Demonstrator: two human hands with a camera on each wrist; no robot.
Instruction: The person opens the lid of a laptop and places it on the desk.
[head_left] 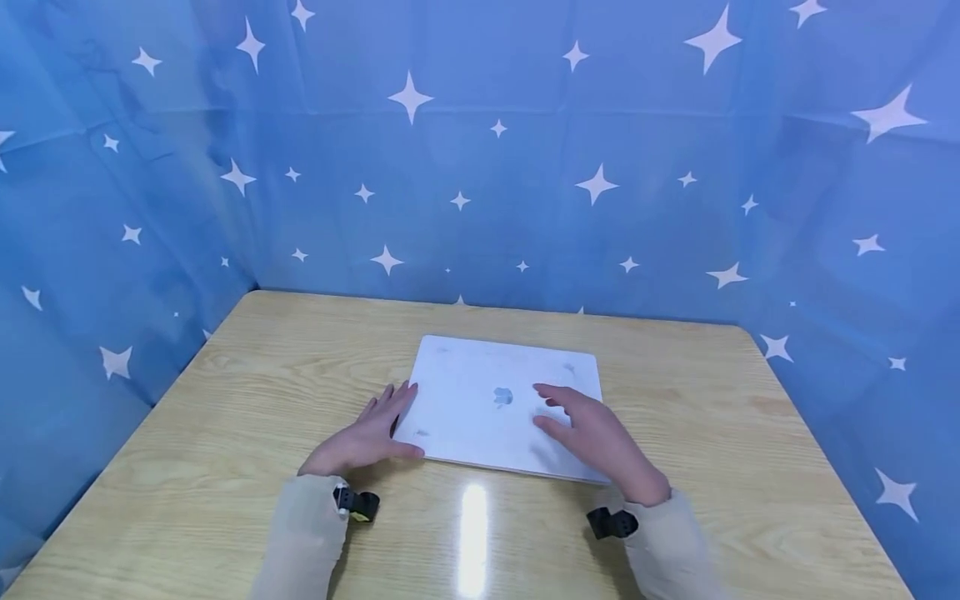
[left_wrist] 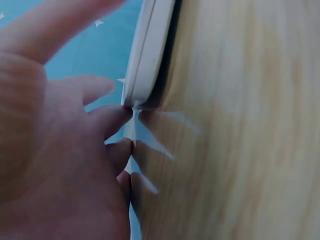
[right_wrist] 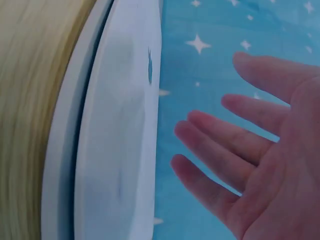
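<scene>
A closed silver laptop (head_left: 480,425) with an apple logo on its lid lies flat on the wooden table. At its left side is my left hand (head_left: 369,433), fingers spread, the thumb near the front left corner and the fingertips by the left edge. In the left wrist view, the fingers of that hand (left_wrist: 65,150) come down around the laptop's corner (left_wrist: 145,65). My right hand (head_left: 596,433) hovers over the right part of the lid, fingers loosely extended. The right wrist view shows that hand (right_wrist: 260,145) apart from the laptop lid (right_wrist: 112,140), holding nothing.
The wooden table (head_left: 712,450) extends around the laptop on all sides. A blue curtain (head_left: 495,225) with white stars hangs behind the table and along both sides. A bright light reflection lies on the tabletop in front of the laptop. Each wrist wears a small black camera.
</scene>
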